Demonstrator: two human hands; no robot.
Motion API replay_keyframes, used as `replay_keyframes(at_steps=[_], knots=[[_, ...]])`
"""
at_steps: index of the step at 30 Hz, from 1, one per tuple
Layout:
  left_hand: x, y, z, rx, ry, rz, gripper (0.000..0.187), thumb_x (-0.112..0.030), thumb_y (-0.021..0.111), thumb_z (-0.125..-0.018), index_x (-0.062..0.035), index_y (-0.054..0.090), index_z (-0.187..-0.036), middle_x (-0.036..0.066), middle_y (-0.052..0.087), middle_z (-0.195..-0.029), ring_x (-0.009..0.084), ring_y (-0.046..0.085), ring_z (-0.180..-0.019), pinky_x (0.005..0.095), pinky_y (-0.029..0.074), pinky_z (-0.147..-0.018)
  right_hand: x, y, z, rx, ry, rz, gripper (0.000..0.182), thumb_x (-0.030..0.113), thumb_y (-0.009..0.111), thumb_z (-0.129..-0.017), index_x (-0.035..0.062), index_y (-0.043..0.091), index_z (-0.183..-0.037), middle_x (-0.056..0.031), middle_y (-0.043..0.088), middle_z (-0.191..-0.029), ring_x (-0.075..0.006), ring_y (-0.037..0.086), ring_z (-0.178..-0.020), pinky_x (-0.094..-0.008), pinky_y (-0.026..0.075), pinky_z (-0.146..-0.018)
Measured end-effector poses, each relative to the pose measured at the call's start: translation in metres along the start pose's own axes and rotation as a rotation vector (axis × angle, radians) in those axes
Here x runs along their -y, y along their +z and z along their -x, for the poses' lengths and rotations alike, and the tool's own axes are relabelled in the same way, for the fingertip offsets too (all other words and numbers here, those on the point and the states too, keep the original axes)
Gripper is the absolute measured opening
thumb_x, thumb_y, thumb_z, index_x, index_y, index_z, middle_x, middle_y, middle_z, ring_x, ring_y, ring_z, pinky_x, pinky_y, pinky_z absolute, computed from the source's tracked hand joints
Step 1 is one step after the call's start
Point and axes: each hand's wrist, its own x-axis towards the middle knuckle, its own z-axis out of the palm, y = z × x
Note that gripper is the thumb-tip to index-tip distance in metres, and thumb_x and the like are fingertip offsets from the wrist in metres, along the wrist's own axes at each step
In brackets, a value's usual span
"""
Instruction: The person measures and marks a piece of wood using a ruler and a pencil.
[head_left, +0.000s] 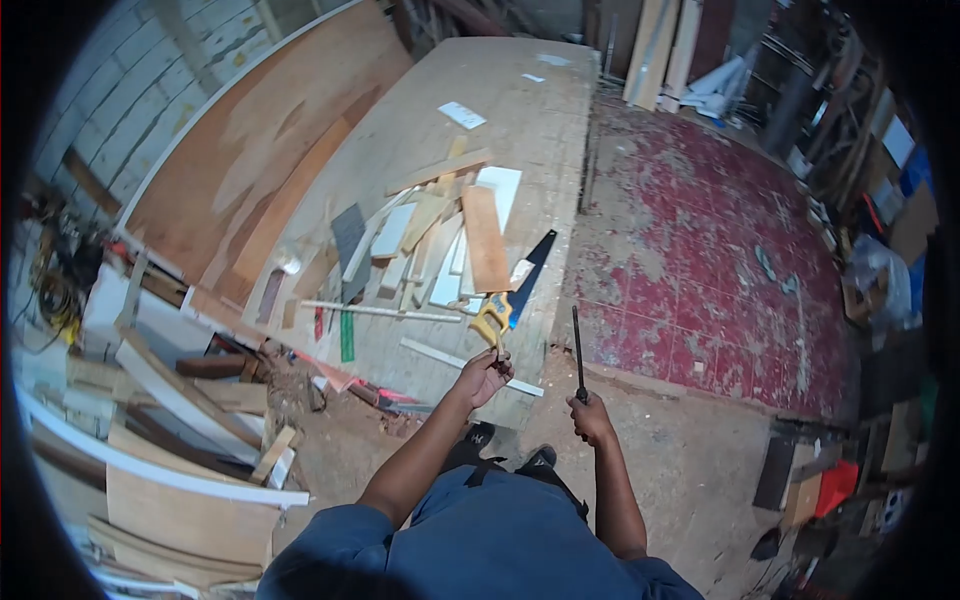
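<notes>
My right hand (590, 418) is closed around the handle of a long, thin, dark file-like tool (577, 345), which points up and away from me. My left hand (484, 380) is raised near the table's front edge, its fingers pinched on a small thin tan piece (499, 344). Just beyond those fingers lies a handsaw (532, 280) with a dark blade and a yellow handle. A brown wooden board (485, 240) rests beside the saw, on a pile of offcuts. Below my left hand, a narrow white strip (450, 360) lies on the table.
The large wooden table (530, 100) carries wood and white offcuts, a grey sheet (349, 250) and a green strip (347, 337). A big plywood panel (230, 150) leans at the left. Curved white-edged pieces (170, 475) are stacked lower left. Worn red flooring (700, 260) spreads right; clutter lines the walls.
</notes>
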Motion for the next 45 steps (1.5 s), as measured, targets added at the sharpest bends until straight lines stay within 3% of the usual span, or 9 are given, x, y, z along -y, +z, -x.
replay_keyframes(at_steps=[15,23,26,28,32,34,37,41,45], knots=[[-0.020,-0.071,0.058,-0.169,0.191,0.093,0.013,-0.012,0.050,-0.096,-0.0048,0.057,-0.104,0.004,0.060,-0.090,0.0143,0.059,-0.081,0.0348,0.052,-0.086,0.029,0.063,-0.047,0.224,0.000,0.119,0.019,0.020,0.061,-0.090,0.0069,0.048,-0.085,-0.0024,0.048,-0.064,-0.0110,0.040,-0.040,-0.0284,0.033,-0.034],[-0.086,-0.169,0.041,-0.336,0.158,0.016,0.016,-0.014,0.058,-0.092,-0.0042,0.053,-0.104,0.011,0.059,-0.097,0.0253,0.061,-0.091,0.0427,0.051,-0.089,0.054,0.103,-0.080,0.188,-0.054,0.191,0.018,0.019,0.061,-0.090,0.0073,0.048,-0.085,-0.0014,0.047,-0.062,-0.0107,0.042,-0.041,-0.0279,0.034,-0.035],[-0.116,-0.196,0.031,-0.664,0.420,-0.138,0.033,-0.016,0.065,-0.087,-0.0038,0.051,-0.114,0.016,0.058,-0.109,0.0301,0.060,-0.099,0.0480,0.048,-0.092,0.056,0.116,-0.098,0.174,-0.095,0.198,0.018,0.018,0.062,-0.089,0.0076,0.048,-0.085,-0.0009,0.047,-0.062,-0.0102,0.042,-0.042,-0.0273,0.035,-0.035],[-0.129,-0.187,0.023,-1.482,0.511,-1.107,0.051,-0.021,0.067,-0.083,-0.0024,0.047,-0.127,0.021,0.050,-0.128,0.0326,0.052,-0.116,0.0477,0.044,-0.096,0.053,0.114,-0.111,0.122,-0.138,0.197,0.018,0.017,0.063,-0.088,0.0074,0.048,-0.085,-0.0003,0.047,-0.061,-0.0096,0.043,-0.044,-0.0270,0.037,-0.036],[-0.121,-0.150,0.023,-1.110,0.627,-1.732,0.059,-0.022,0.068,-0.078,-0.0044,0.046,-0.130,0.018,0.049,-0.130,0.0344,0.045,-0.122,0.0481,0.038,-0.101,0.003,0.089,-0.160,-0.139,-0.315,0.365,0.018,0.017,0.063,-0.087,0.0063,0.049,-0.083,-0.0002,0.046,-0.058,-0.0113,0.043,-0.042,-0.0301,0.036,-0.038],[-0.106,-0.129,0.012,-0.492,0.557,-2.000,0.057,-0.014,0.068,-0.075,-0.0080,0.049,-0.128,0.015,0.051,-0.127,0.0325,0.043,-0.124,0.0463,0.037,-0.101,-0.019,0.072,-0.166,-0.279,-0.347,0.389,0.017,0.018,0.062,-0.087,0.0057,0.050,-0.085,-0.0015,0.047,-0.058,-0.0113,0.044,-0.042,-0.0309,0.036,-0.038],[-0.074,-0.112,-0.008,0.128,0.589,-2.167,0.049,-0.012,0.067,-0.075,-0.0083,0.053,-0.122,0.014,0.052,-0.123,0.0310,0.046,-0.120,0.0456,0.038,-0.099,-0.044,0.049,-0.152,-0.429,-0.257,0.386,0.017,0.019,0.062,-0.086,0.0054,0.051,-0.087,-0.0028,0.048,-0.057,-0.0122,0.045,-0.042,-0.0316,0.036,-0.038],[-0.028,-0.099,-0.029,0.413,0.594,-2.239,0.034,-0.008,0.061,-0.078,-0.0082,0.057,-0.112,0.012,0.056,-0.113,0.0288,0.051,-0.113,0.0460,0.041,-0.093,-0.031,0.040,-0.098,-0.469,-0.050,0.184,0.016,0.017,0.064,-0.084,0.0066,0.052,-0.087,-0.0032,0.049,-0.056,-0.0132,0.045,-0.039,-0.0311,0.035,-0.035],[0.003,-0.095,-0.041,0.399,0.520,-2.421,0.029,-0.009,0.058,-0.081,-0.0090,0.059,-0.110,0.011,0.058,-0.110,0.0278,0.055,-0.108,0.0445,0.044,-0.089,-0.061,0.028,-0.080,-0.428,-0.020,0.073,0.013,0.012,0.066,-0.081,0.0076,0.055,-0.086,-0.0015,0.050,-0.058,-0.0119,0.042,-0.039,-0.0290,0.035,-0.034]])
